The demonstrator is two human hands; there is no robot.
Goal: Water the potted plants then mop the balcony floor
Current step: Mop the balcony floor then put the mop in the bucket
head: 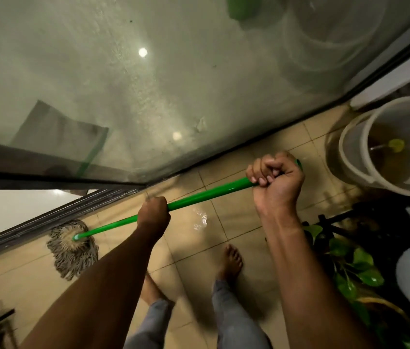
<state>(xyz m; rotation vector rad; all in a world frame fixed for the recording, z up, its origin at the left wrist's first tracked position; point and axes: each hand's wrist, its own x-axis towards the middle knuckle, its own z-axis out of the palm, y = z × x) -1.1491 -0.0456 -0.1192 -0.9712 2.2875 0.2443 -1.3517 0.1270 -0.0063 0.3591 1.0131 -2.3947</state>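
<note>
A mop with a green handle [204,193] runs across the middle of the view. Its grey string head [73,253] lies flat on the beige tiled floor [239,222] at the lower left, beside the sliding door track. My left hand [154,214] grips the handle low down. My right hand [275,182] is closed around the handle near its top end. A leafy potted plant [357,270] stands at the right, behind my right forearm.
A white bucket [365,170] of murky water stands at the right, near the corner. A large glass door [148,84] fills the top, with its dark track [47,217] at the left. My bare feet [230,263] stand on the tiles; a wet patch [200,219] glints ahead.
</note>
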